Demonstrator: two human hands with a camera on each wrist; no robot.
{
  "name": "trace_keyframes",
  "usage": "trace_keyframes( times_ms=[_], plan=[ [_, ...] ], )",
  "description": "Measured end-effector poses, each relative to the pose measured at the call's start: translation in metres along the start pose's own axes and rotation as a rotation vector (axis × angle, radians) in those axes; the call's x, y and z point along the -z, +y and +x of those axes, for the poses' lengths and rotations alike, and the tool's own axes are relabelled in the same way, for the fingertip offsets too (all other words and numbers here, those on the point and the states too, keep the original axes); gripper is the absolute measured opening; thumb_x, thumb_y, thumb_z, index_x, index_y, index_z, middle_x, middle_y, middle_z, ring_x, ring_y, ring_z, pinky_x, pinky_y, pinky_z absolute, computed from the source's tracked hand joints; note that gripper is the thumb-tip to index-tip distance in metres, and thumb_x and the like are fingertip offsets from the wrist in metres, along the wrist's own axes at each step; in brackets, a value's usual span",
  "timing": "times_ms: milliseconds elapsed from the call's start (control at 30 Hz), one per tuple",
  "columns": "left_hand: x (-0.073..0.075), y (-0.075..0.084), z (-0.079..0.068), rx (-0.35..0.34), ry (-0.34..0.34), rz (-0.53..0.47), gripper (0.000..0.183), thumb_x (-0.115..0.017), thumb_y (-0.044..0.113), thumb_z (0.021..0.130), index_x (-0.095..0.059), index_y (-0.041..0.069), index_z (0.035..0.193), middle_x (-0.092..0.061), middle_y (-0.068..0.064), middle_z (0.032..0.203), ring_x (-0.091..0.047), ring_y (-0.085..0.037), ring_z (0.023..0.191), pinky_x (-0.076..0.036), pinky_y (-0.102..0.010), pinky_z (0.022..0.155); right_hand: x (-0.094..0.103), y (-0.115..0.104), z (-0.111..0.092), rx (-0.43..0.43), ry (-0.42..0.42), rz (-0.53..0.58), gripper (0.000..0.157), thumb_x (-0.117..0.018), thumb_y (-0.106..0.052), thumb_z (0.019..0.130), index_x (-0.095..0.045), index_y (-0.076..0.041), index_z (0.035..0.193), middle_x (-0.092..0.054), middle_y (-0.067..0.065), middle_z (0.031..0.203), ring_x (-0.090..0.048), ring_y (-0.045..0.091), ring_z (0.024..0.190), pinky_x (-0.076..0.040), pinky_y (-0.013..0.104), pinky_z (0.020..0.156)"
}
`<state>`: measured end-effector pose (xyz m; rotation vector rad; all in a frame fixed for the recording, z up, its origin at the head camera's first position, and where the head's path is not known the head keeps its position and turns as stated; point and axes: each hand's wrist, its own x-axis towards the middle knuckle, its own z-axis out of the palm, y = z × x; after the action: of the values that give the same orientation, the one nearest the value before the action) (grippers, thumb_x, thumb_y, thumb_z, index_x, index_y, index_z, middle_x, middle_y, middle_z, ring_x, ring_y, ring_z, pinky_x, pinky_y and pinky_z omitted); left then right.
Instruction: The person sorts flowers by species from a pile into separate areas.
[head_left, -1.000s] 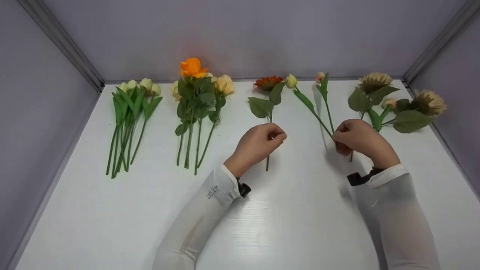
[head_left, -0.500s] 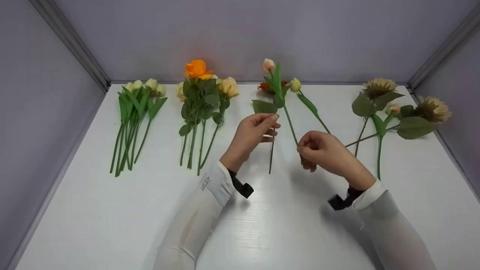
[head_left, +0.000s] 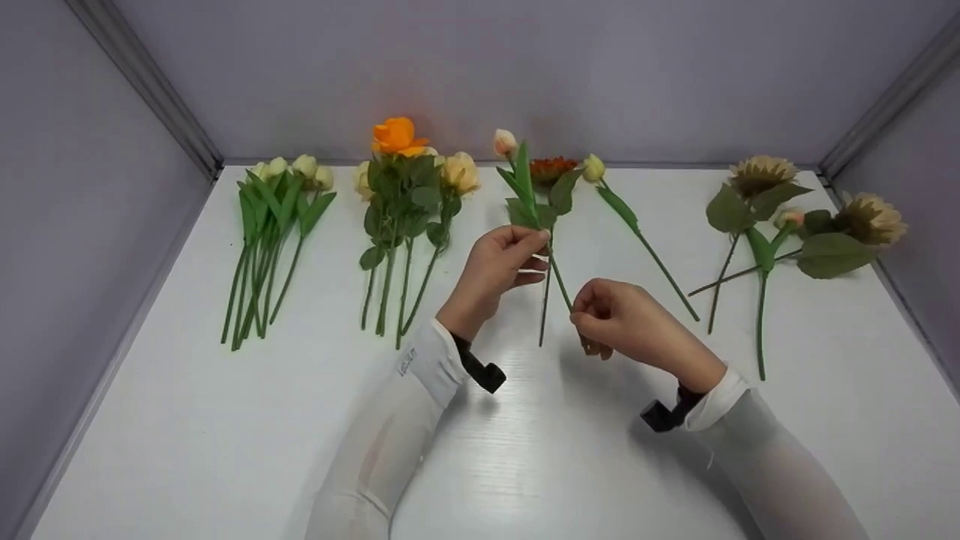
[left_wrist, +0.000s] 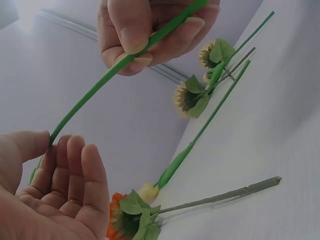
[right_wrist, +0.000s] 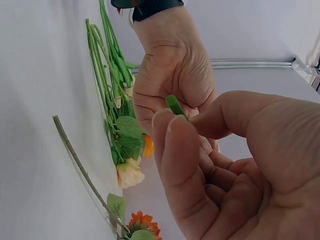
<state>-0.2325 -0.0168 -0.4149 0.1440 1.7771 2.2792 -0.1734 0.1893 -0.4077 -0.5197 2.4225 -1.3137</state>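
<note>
A pink-tipped tulip (head_left: 523,184) is held above the table between both hands. My left hand (head_left: 495,266) pinches its green stem (left_wrist: 95,90) below the leaves, between thumb and forefinger. Lower down, near the cut end, my right hand (head_left: 626,322) pinches the same stem. In the right wrist view the stem's tip pokes out between thumb and fingers. Behind the held tulip lies a red-orange sunflower (head_left: 553,166), partly covered by it. A pale yellow tulip (head_left: 619,208) lies to the right of that, its stem apart from my right hand.
At the left lies a bunch of white tulips (head_left: 281,202). Beside it are several cream roses (head_left: 459,172) and an orange rose (head_left: 397,136). Two beige sunflowers (head_left: 763,176) and another pink tulip (head_left: 787,219) lie crossed at the right. Panels wall in the white table (head_left: 525,465).
My right hand has brought the pink tulip leftward from the right-hand flowers and over the red-orange sunflower. My left hand now pinches its stem too.
</note>
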Motion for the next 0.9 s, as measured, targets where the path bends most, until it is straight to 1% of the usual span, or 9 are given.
trace_keyframes(
  times_ms=[167, 333, 433, 567, 633, 667, 767, 833, 900],
  plan=[
    [0.003, 0.001, -0.002, 0.011, -0.021, -0.02, 0.031, -0.07, 0.029, 0.084, -0.062, 0.003, 0.1, -0.064, -0.015, 0.094, -0.065, -0.027, 0.085, -0.053, -0.04, 0.077, -0.001, 0.001, 0.001, 0.024, -0.027, -0.021, 0.012, -0.057, -0.024, 0.09, -0.057, -0.012, 0.091, -0.064, 0.007, 0.067, -0.06, 0.025, 0.055, -0.05, 0.054, 0.055],
    [0.013, 0.007, -0.007, -0.001, -0.028, 0.028, 0.032, -0.071, 0.029, 0.083, -0.062, 0.003, 0.1, -0.064, -0.015, 0.091, -0.065, -0.028, 0.081, -0.053, -0.04, 0.076, 0.001, 0.003, 0.0, 0.038, -0.028, -0.017, 0.027, -0.059, -0.042, 0.089, -0.059, -0.016, 0.097, -0.064, 0.017, 0.076, -0.061, 0.038, 0.065, -0.051, 0.05, 0.055],
    [0.026, 0.016, -0.012, -0.017, -0.017, 0.092, 0.032, -0.072, 0.029, 0.083, -0.062, 0.003, 0.1, -0.064, -0.016, 0.092, -0.064, -0.028, 0.079, -0.053, -0.039, 0.075, 0.003, 0.003, 0.0, 0.034, 0.001, -0.014, 0.031, -0.06, -0.047, 0.087, -0.059, -0.02, 0.101, -0.063, 0.017, 0.076, -0.06, 0.042, 0.069, -0.051, 0.051, 0.057],
    [0.059, 0.036, -0.024, -0.046, 0.019, 0.23, 0.032, -0.072, 0.03, 0.082, -0.063, 0.005, 0.1, -0.062, -0.018, 0.097, -0.064, -0.029, 0.078, -0.053, -0.04, 0.074, 0.004, 0.003, 0.0, 0.037, 0.018, -0.024, 0.031, -0.06, -0.048, 0.087, -0.058, -0.022, 0.104, -0.063, 0.011, 0.075, -0.06, 0.042, 0.07, -0.049, 0.055, 0.06],
    [0.079, 0.05, -0.033, -0.066, 0.053, 0.33, 0.03, -0.071, 0.031, 0.083, -0.064, 0.007, 0.099, -0.062, -0.017, 0.098, -0.063, -0.029, 0.079, -0.053, -0.042, 0.076, 0.004, 0.004, 0.0, 0.035, 0.022, -0.027, 0.03, -0.06, -0.047, 0.087, -0.059, -0.023, 0.105, -0.063, 0.013, 0.077, -0.06, 0.041, 0.071, -0.049, 0.056, 0.061],
    [0.09, 0.057, -0.038, -0.078, 0.077, 0.403, 0.029, -0.07, 0.032, 0.083, -0.064, 0.009, 0.099, -0.061, -0.017, 0.098, -0.062, -0.029, 0.079, -0.052, -0.043, 0.077, 0.004, 0.004, 0.0, 0.034, 0.024, -0.029, 0.03, -0.06, -0.047, 0.087, -0.058, -0.023, 0.105, -0.063, 0.014, 0.078, -0.06, 0.041, 0.071, -0.049, 0.056, 0.061],
    [0.123, 0.078, -0.051, -0.119, 0.18, 0.702, 0.024, -0.065, 0.034, 0.087, -0.062, 0.014, 0.098, -0.062, -0.01, 0.094, -0.06, -0.025, 0.076, -0.051, -0.044, 0.073, 0.003, 0.004, 0.002, 0.03, 0.034, -0.034, 0.029, -0.06, -0.047, 0.087, -0.059, -0.024, 0.104, -0.064, 0.018, 0.079, -0.061, 0.041, 0.071, -0.049, 0.056, 0.061],
    [0.145, 0.089, -0.057, -0.128, 0.263, 0.917, 0.02, -0.062, 0.034, 0.089, -0.062, 0.016, 0.097, -0.061, -0.005, 0.09, -0.057, -0.023, 0.074, -0.048, -0.043, 0.067, 0.003, 0.005, 0.002, 0.025, 0.037, -0.041, 0.028, -0.06, -0.047, 0.087, -0.059, -0.024, 0.104, -0.064, 0.017, 0.079, -0.061, 0.041, 0.071, -0.048, 0.057, 0.062],
    [0.167, 0.096, -0.061, -0.121, 0.337, 1.117, 0.017, -0.058, 0.031, 0.091, -0.061, 0.015, 0.097, -0.061, -0.003, 0.088, -0.056, -0.022, 0.072, -0.046, -0.04, 0.063, 0.003, 0.005, 0.003, 0.025, 0.036, -0.052, 0.029, -0.06, -0.047, 0.087, -0.058, -0.024, 0.104, -0.064, 0.015, 0.077, -0.061, 0.04, 0.071, -0.049, 0.056, 0.061]
  ],
)
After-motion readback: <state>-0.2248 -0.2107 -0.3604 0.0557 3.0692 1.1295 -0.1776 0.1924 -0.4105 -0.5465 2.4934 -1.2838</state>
